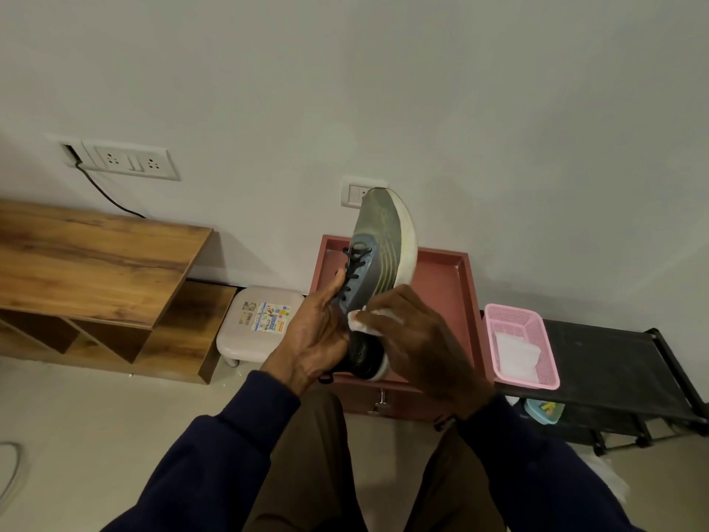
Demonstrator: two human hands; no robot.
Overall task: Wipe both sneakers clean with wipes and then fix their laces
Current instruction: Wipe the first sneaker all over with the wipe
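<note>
Head view, knit grey-green sneaker (378, 247) with thick white foam sole held toe-up above red worktop (454, 278), left hand (314, 339) fingers curled round its laced side, right hand (422, 347) fingers pinching crumpled white wipe (367, 321) against its upper, pink mesh basket (513, 311) nearby.

Left hand (318, 332) gripping sneaker (378, 259), right hand (418, 339) pressing wipe (366, 320)

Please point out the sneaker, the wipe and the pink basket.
sneaker (383, 259), head view, on the grey-green side of its upper.
wipe (360, 321), head view, on its visible white fold.
pink basket (548, 355), head view, on its right wall.
</note>
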